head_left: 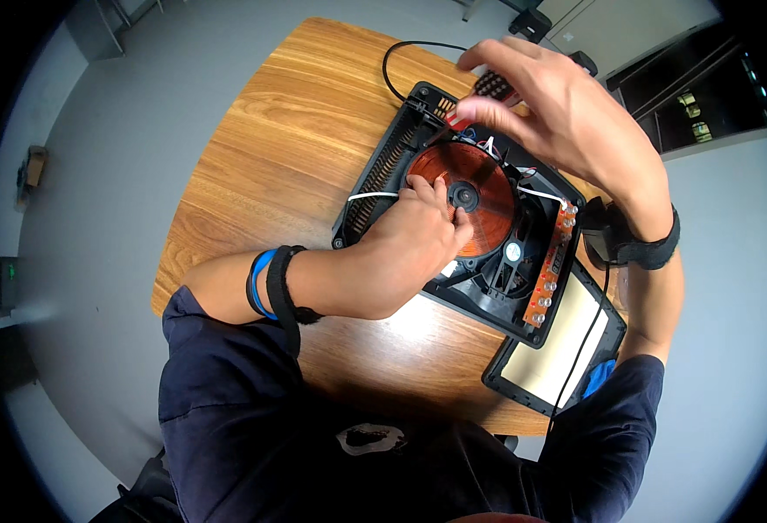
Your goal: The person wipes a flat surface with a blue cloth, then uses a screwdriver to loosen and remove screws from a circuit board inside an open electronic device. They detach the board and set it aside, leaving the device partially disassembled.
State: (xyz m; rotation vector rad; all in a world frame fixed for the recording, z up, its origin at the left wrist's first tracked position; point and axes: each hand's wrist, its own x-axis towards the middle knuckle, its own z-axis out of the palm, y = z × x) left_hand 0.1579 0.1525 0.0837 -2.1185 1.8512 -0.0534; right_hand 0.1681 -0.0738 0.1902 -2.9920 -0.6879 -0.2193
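An opened induction cooker (536,336) lies tilted on the table, its black housing exposing a round copper coil (488,231) with a black centre. My left hand (418,231) rests on the coil's left side, with bent fingers pressing and holding it. A white wire (373,195) runs across the housing toward that hand. Above the far side of the coil, my right hand (531,105) is closed around the red and black handle of a screwdriver (459,120). Its shaft points toward the coil's far left edge, where the tip's exact contact is hard to make out.
An orange circuit board (547,283) with several buttons lines the housing's right side. Beneath that side, a black-framed pale panel (556,349) lies on the wooden table (252,157). A black cord (389,65) loops behind the cooker, and a thin cable (582,349) hangs from my right wrist strap.
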